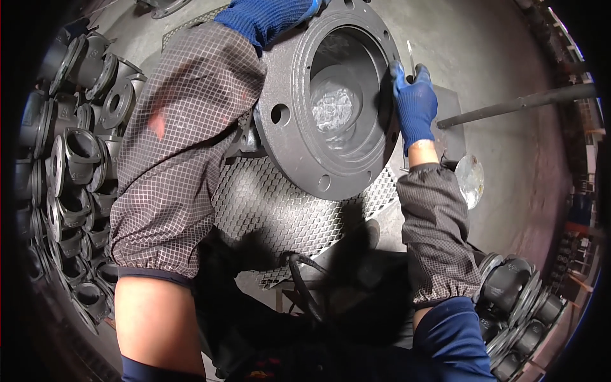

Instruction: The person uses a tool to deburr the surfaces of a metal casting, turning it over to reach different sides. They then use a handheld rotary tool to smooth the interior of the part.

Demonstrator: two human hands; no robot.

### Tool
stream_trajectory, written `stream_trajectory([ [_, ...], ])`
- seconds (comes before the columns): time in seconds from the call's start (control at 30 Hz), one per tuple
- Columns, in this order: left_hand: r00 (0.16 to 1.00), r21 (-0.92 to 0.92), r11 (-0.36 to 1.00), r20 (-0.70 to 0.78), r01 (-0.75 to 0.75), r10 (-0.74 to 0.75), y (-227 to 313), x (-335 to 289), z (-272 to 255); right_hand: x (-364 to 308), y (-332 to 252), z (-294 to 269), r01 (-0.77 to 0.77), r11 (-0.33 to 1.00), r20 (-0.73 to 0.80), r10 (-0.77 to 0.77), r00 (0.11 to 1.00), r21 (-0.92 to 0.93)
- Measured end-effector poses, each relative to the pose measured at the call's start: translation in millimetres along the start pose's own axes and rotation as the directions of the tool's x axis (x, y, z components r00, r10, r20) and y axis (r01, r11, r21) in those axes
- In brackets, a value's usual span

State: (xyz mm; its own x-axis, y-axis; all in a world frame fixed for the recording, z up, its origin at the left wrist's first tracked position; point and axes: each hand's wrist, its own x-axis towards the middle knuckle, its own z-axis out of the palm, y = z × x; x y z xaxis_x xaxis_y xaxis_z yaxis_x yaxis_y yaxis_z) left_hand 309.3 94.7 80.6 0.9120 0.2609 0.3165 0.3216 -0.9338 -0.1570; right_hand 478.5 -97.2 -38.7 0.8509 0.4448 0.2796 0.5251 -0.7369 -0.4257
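I see the left arm angled forward, its gloved hand (270, 20) beside the flanged casting (334, 105), fingers cut off, grip unreadable. The right glove (415, 107) meets the casting's right rim, fingers pointing forward; I can't tell whether they clasp. The casting sits over metal mesh (267, 204).

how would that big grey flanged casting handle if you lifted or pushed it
The flanged casting is probably heavy, given its thick rim and metallic look. It should stay stiff, since its walls look solid and undented. Its rounded flange might roll if stood on edge.
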Motion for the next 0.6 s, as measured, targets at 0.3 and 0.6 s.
stream_trajectory([
  [0.3,0.961,0.146,0.972,-0.18,-0.183,0.208,-5,10,14,-12,22,-15,-0.097,0.98,0.094,0.081,0.992,0.174],
  [0.6,0.971,-0.423,0.883,-0.031,0.204,-0.239,-2,-32,0,-26,68,8,-0.098,0.819,0.111,0.042,0.993,0.565],
])
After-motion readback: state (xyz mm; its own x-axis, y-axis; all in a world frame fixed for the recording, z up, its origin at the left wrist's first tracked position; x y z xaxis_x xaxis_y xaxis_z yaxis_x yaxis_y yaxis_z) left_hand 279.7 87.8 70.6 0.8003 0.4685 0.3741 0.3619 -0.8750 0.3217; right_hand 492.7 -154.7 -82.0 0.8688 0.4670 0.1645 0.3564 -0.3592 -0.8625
